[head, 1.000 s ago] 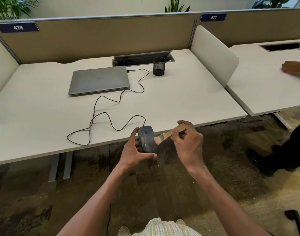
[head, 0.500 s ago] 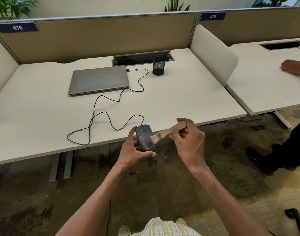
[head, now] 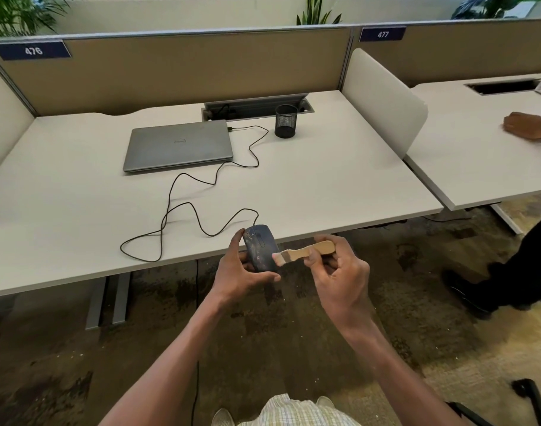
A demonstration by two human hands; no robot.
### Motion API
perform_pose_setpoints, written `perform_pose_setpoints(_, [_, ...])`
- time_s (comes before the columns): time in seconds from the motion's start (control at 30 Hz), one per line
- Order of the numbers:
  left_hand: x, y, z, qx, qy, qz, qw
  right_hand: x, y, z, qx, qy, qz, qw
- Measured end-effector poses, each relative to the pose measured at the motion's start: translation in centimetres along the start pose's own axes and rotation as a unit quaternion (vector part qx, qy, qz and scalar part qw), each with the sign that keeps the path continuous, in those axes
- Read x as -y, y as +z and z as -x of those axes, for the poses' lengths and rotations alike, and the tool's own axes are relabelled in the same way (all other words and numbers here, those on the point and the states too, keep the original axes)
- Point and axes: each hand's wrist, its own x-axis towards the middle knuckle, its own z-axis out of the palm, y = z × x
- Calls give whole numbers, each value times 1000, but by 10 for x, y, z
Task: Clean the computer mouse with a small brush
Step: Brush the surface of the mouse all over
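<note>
— So where is the mouse (head: 259, 248) now?
— Off the desk (head: 324, 186), in the air just past its near edge. The left hand (head: 243, 273) grips it, thumb under the near end and fingers (head: 237, 241) curled round the far side. Its long axis runs away from the person, cord end farthest.
— And the brush (head: 304, 251)?
— The right hand (head: 340, 272) pinches its wooden handle. The brush lies crosswise to the mouse, bristles touching the mouse's right flank near the lower end.
— Which way should the stroke go, then?
— My guess: along the mouse's length, since the bristles meet it from the right and pale smears show on top.
— Anything different from a second ago?
— Little. Both hands sit slightly higher against the desk edge, and the bristles have stayed on that same side. The cord (head: 183, 216) loops unchanged toward the laptop (head: 178, 146).
</note>
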Motion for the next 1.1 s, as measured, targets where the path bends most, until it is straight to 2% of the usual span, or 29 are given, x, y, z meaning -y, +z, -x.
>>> perform_pose_setpoints(0.13, [1, 0, -1, 7, 6, 2, 1000, -5, 4, 9, 29, 2, -17, 999])
perform_pose_setpoints(0.37, [-1, -7, 3, 12, 8, -17, 1000, -24, -1, 4, -10, 30, -52, 998])
perform_pose_setpoints(0.57, [-4, -9, 5, 33, 11, -28, 999, -36, 0, -3, 68, 57, -80, 993])
perform_pose_setpoints(0.87, [-10, -18, 16, 82, 6, -20, 996, -42, 10, -43, 41, 79, -103, 991])
perform_pose_setpoints(1.03, [-7, -16, 19, 89, 1, -21, 996, -44, 17, -55, -9, 77, -118, 990])
perform_pose_setpoints(1.1, [-7, -16, 20, 89, 0, -20, 996, -44, 18, -55, -4, 82, -124, 989])
